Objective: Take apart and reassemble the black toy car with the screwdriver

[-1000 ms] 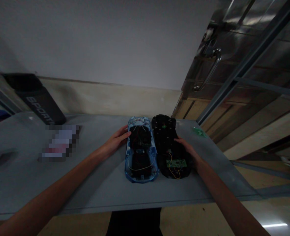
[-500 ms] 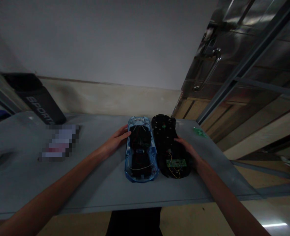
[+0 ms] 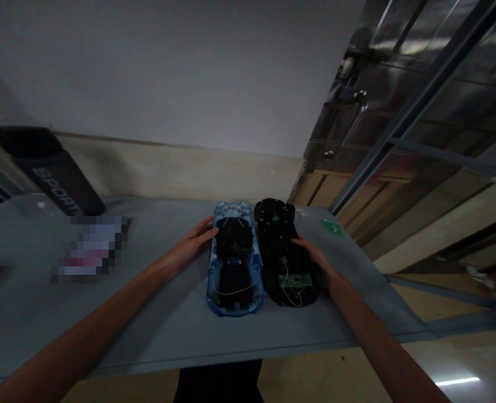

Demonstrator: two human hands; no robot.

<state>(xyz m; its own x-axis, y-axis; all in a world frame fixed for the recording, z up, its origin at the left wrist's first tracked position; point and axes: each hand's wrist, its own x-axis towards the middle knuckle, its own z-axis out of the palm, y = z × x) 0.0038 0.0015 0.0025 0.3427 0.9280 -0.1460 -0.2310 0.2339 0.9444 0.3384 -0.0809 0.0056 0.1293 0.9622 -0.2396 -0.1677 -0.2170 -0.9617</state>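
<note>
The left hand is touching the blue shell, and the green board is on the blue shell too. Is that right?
Not quite: the green board is on the black base, as the head view shows. The left hand is touching the blue shell.

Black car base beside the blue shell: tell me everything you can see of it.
The black base looks like plastic: long, rounded at the ends, narrower midway, dotted with small pale spots. It lies lengthwise on the gray table, inner side up, right of the blue shell; whether they touch is unclear. Its near end carries a green circuit board with yellow wires; a small green piece shows near the far end. The right hand rests at its right edge.
</note>
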